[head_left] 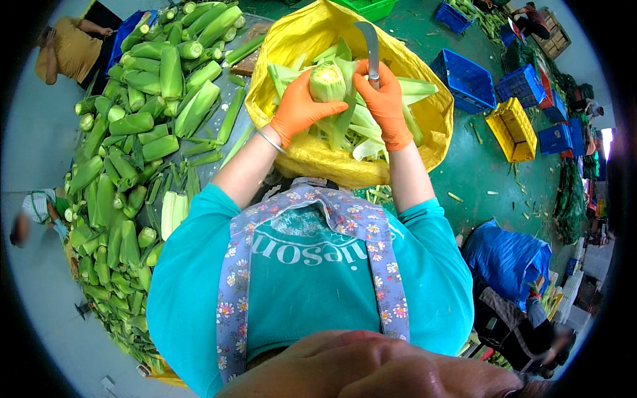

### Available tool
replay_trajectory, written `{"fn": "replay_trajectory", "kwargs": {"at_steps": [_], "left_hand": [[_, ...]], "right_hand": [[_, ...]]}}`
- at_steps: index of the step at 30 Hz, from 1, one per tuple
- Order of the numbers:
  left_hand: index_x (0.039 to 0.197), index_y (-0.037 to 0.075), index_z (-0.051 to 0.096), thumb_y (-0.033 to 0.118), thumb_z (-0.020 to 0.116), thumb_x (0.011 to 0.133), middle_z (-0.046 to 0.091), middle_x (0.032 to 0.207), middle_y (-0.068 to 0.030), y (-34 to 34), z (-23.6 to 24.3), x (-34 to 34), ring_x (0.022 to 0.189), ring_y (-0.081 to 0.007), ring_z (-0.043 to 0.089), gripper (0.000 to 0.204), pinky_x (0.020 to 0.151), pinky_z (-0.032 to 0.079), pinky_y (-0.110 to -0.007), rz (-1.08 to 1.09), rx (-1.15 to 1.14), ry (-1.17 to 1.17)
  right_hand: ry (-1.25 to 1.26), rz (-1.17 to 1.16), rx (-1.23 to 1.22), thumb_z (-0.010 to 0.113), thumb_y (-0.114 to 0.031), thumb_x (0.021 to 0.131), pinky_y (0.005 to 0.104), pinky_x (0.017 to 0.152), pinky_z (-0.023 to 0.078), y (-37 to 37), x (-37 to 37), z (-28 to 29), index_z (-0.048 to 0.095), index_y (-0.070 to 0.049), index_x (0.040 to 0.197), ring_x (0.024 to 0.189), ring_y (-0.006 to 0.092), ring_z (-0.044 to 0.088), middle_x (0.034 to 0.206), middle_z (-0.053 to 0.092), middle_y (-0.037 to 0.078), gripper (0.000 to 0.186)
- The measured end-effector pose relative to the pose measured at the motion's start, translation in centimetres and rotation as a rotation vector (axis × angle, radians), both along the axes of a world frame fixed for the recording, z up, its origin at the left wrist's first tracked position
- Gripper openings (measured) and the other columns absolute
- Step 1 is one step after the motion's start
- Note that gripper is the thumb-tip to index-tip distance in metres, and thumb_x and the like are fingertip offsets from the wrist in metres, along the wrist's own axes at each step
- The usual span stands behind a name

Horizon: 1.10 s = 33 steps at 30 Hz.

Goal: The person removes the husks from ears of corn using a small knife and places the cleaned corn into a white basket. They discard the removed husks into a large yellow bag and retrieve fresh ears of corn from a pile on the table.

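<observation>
In an orange glove, my left hand [300, 108] is closed around an ear of corn [327, 83], its pale cut end facing up. My right hand [385, 105], gloved alike, grips a knife [369, 50] with a curved blade that points up and bends to the left. Its fingers are also close against a green husk leaf [346, 73] beside the ear; whether they pinch it I cannot tell. Both hands are over a wide-mouthed yellow sack [428, 69], where loose pale-green husks [368, 132] lie.
A large heap of unhusked corn [133, 126] covers the table on my left. Some husked ears [174, 211] lie near my left arm. Blue crates [464, 79] and a yellow crate [512, 131] stand on the green floor at right. Other people [76, 46] are around the edges.
</observation>
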State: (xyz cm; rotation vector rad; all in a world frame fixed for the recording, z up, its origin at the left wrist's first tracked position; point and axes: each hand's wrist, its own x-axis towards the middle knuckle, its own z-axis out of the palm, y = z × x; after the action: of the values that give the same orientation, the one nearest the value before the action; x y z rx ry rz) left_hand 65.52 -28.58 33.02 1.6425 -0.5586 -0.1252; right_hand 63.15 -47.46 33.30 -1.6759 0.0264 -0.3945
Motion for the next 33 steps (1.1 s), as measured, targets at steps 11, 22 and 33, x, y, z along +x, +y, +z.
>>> {"fn": "replay_trajectory", "kwargs": {"at_steps": [11, 22, 33], "left_hand": [[0.144, 0.004, 0.044, 0.021, 0.088, 0.072, 0.060, 0.126, -0.0064, 1.7, -0.6, 1.8, 0.113, -0.0153, 0.058, 0.086, 0.098, 0.047, -0.031, -0.197, 0.050, -0.043], [0.116, 0.000, 0.064, 0.019, 0.082, 0.082, 0.070, 0.107, -0.0051, 1.2, 0.6, -0.4, 0.098, -0.0112, 0.063, 0.044, 0.087, 0.051, -0.027, 0.044, -0.221, 0.177], [0.121, 0.004, 0.061, 0.036, 0.070, 0.092, 0.065, 0.114, -0.0064, 8.2, -1.9, 2.6, 0.102, -0.0187, 0.064, 0.044, 0.088, 0.052, -0.034, 0.264, -0.471, 0.207]], "right_hand": [[0.003, -0.021, 0.238, 0.071, -0.014, 0.088, 0.0219, 0.057, 0.036, 1.1, -2.0, -0.1, 0.067, -0.005, 0.095, 0.063, 0.0049, 0.048, 0.073, 0.056, -0.006, 0.012], [0.082, -0.085, 0.337, 0.071, -0.018, 0.088, 0.0215, 0.055, 0.036, 2.5, -2.8, 0.3, 0.066, -0.006, 0.092, 0.060, 0.0031, 0.046, 0.072, 0.055, -0.007, 0.014], [-0.028, -0.511, 0.364, 0.070, -0.026, 0.087, 0.0244, 0.054, 0.044, -8.7, -1.0, -2.6, 0.064, -0.009, 0.092, 0.060, 0.0100, 0.052, 0.074, 0.057, 0.000, 0.019]]}}
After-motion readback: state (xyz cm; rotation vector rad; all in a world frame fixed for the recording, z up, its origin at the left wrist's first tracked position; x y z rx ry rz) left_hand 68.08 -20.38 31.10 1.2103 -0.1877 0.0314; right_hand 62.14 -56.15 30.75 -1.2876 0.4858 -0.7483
